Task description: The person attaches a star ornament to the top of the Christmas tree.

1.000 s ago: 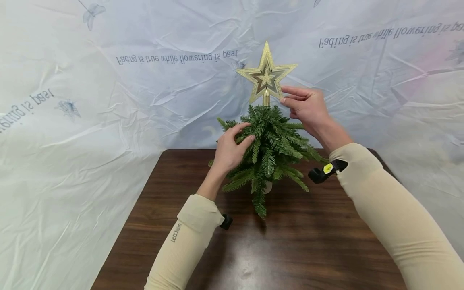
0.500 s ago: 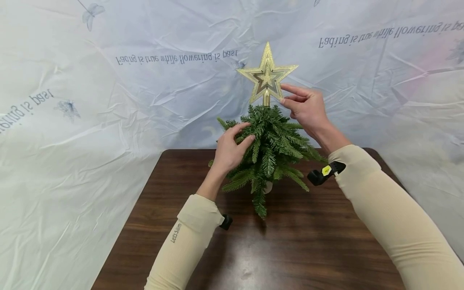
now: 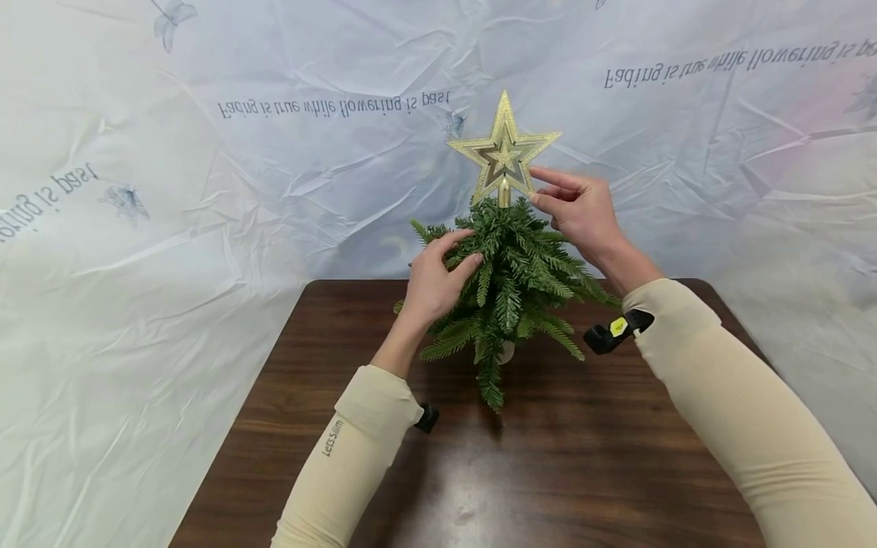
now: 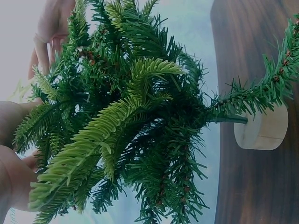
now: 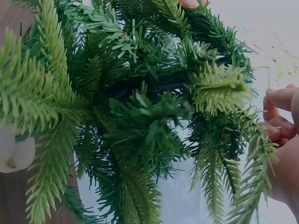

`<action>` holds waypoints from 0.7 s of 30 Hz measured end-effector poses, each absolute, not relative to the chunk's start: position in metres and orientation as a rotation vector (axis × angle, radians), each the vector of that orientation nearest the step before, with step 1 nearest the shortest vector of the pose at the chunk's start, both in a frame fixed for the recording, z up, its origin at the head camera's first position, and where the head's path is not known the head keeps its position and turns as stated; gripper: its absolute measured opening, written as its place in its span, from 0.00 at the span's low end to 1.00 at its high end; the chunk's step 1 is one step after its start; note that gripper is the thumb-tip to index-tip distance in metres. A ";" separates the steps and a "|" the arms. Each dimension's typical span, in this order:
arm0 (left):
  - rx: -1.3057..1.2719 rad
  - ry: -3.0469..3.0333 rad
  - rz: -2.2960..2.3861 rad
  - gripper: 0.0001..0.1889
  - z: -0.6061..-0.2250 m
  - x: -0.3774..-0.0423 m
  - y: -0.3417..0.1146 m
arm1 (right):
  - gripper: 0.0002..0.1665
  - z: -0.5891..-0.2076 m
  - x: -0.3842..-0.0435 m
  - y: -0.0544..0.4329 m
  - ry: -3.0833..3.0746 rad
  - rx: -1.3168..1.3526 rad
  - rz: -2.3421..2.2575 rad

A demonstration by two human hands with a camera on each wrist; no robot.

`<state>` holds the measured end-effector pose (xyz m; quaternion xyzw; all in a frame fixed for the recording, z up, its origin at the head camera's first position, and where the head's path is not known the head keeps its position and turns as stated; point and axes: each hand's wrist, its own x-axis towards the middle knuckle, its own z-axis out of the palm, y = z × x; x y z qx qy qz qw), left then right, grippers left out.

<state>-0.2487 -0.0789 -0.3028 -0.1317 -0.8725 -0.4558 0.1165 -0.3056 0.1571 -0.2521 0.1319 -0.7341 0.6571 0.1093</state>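
Note:
A small artificial Christmas tree [image 3: 508,293] stands upright on the table. At its tip is a gold star topper [image 3: 505,152], whose short tube meets the uppermost sprigs. With thumb and fingers, my right hand [image 3: 581,213] pinches the star's lower right point. My left hand [image 3: 436,280] grips the upper branches on the left side, some fingertips hidden among the needles. In the left wrist view, the tree's round wooden base [image 4: 264,128] shows beneath the trunk. Branches fill most of the right wrist view, with my right hand [image 5: 282,135] at its right edge.
The dark wood table [image 3: 548,472] runs from beneath the tree toward me. Pale printed sheeting [image 3: 329,175] hangs behind and at both sides. Lower branches [image 3: 489,380] spread out on all sides of the trunk.
The star has come down a little onto the treetop, and my right hand has lowered with it. My left hand keeps its place on the branches.

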 end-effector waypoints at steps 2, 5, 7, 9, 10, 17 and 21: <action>-0.393 -2.555 -1.339 0.25 -0.303 -0.249 -0.079 | 0.25 -0.254 -0.306 0.157 -2.134 0.391 1.957; -0.397 -2.553 -1.344 0.25 -0.304 -0.249 -0.079 | 0.25 -0.258 -0.307 0.157 -2.092 0.407 1.980; -0.397 -2.551 -1.342 0.25 -0.304 -0.249 -0.080 | 0.25 -0.260 -0.308 0.156 -2.054 0.425 2.006; -0.397 -2.550 -1.340 0.25 -0.304 -0.248 -0.081 | 0.25 -0.262 -0.309 0.155 -2.024 0.436 2.028; -0.397 -2.551 -1.336 0.25 -0.304 -0.248 -0.081 | 0.25 -0.262 -0.309 0.154 -2.008 0.439 2.044; -0.405 -2.550 -1.320 0.25 -0.304 -0.248 -0.080 | 0.26 -0.262 -0.308 0.155 -2.011 0.434 2.047; -0.405 -2.555 -1.316 0.25 -0.304 -0.248 -0.079 | 0.26 -0.260 -0.306 0.156 -2.040 0.425 2.035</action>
